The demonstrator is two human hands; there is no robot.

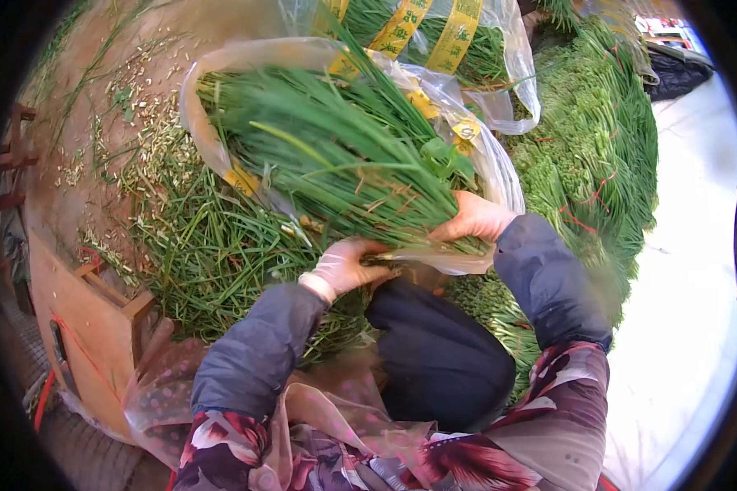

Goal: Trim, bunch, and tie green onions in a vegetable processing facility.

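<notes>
Head view: both hands (409, 241) on chive bundle (336, 155)

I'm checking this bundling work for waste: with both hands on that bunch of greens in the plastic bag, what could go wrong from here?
1. The long green chive bunch is gripped only at its cut end by the left hand and right hand; stalks may slide out.
2. The thin clear plastic bag looks stretched around the bunch and might tear.
3. Loose green trimmings below could get mixed in.
</notes>
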